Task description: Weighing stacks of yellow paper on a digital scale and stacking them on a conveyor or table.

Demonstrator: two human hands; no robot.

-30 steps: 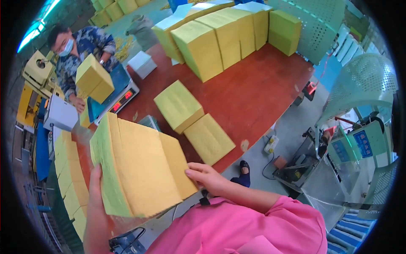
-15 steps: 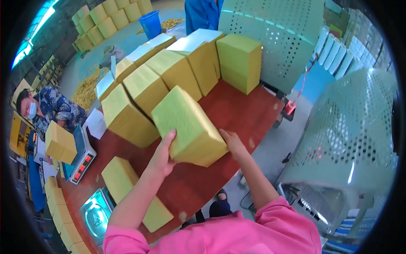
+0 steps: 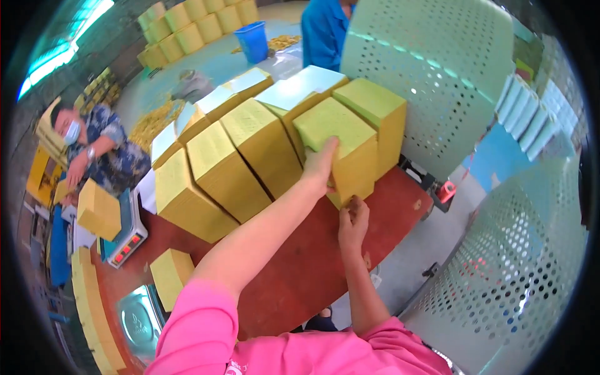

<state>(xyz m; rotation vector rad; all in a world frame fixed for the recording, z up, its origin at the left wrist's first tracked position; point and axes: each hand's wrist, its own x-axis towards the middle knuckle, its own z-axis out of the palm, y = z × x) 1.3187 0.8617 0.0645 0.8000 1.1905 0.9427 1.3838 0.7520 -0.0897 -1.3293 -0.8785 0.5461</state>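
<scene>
A thick block-like stack of yellow paper (image 3: 357,159) stands between my hands at the far right of the table, beside another yellow stack (image 3: 392,125). My left hand (image 3: 320,167) grips its left side, thumb over the top edge. Low at its near corner, my right hand (image 3: 354,224) has curled fingers against the bottom edge. A row of similar yellow paper stacks (image 3: 228,172) runs along the far side, some topped with white sheets (image 3: 306,84). Partly behind my left forearm lies one more yellow stack (image 3: 172,275).
The red tabletop (image 3: 294,284) bears a digital scale (image 3: 128,234) with a yellow block on it, and a shiny metal scale pan (image 3: 139,322). A masked person (image 3: 103,144) sits at left. Perforated metal guards (image 3: 431,81) stand beyond the table and at right. A blue bucket (image 3: 253,42) is behind.
Both hands have carried the held stack away and to the right, from above the table's middle to the end of the row. My right hand has shifted to its lower near corner.
</scene>
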